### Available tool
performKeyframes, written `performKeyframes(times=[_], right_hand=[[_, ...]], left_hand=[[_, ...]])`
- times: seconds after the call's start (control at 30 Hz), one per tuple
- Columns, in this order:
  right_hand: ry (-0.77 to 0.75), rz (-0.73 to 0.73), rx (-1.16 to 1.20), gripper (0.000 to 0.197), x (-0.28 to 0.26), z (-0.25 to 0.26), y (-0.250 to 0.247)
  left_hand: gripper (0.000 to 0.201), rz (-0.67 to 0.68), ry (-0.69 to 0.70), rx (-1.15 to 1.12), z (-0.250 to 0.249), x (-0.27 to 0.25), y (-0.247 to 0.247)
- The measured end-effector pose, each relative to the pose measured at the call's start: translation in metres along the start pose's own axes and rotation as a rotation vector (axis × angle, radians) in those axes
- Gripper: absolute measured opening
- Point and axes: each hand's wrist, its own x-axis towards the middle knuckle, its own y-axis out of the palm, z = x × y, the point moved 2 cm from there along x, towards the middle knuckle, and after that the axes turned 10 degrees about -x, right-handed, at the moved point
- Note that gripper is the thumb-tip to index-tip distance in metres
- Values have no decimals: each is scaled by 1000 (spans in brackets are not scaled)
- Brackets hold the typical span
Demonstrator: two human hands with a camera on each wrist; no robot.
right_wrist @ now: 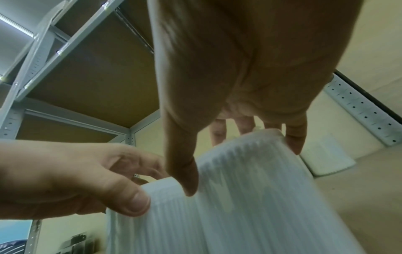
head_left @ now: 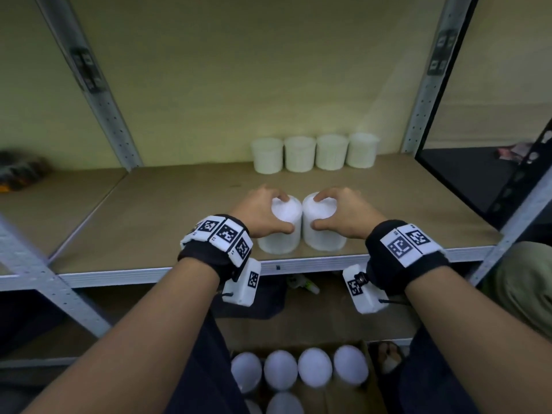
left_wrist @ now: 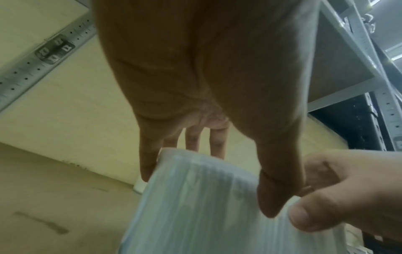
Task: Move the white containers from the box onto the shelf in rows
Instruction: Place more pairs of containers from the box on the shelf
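Two ribbed white containers stand side by side near the front edge of the wooden shelf (head_left: 167,216). My left hand (head_left: 263,213) grips the left container (head_left: 282,234) from above by its top rim, and the same container (left_wrist: 195,206) fills the left wrist view. My right hand (head_left: 340,210) grips the right container (head_left: 324,237) the same way; the right wrist view shows that container (right_wrist: 250,197). A row of several white containers (head_left: 315,153) stands at the back of the shelf. More white containers (head_left: 298,372) sit in the cardboard box (head_left: 370,386) below.
Grey perforated uprights (head_left: 98,94) frame the shelf on the left and an upright (head_left: 433,85) on the right. Dark items (head_left: 21,171) lie on the neighbouring shelf at far left. A lower shelf holds small objects (head_left: 301,285) under the front rail.
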Motion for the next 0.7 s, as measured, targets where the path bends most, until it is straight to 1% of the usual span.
performKeyframes(times=[0.27, 0.37, 0.47, 0.6, 0.7], right_hand=[[-14, 13, 10, 65, 6, -6, 6], [-31, 30, -39, 66, 3, -3, 4], [-49, 7, -96, 67, -3, 0, 0], [-45, -51, -149, 49, -14, 2, -9], [-54, -31, -127, 34, -22, 5, -15]], left_hand=[[63, 19, -9, -4, 1, 2, 1], [64, 43, -15, 12, 0, -2, 0], [65, 61, -16, 43, -2, -7, -2], [53, 28, 10, 86, -10, -17, -2], [41, -16, 28, 101, -15, -22, -3]])
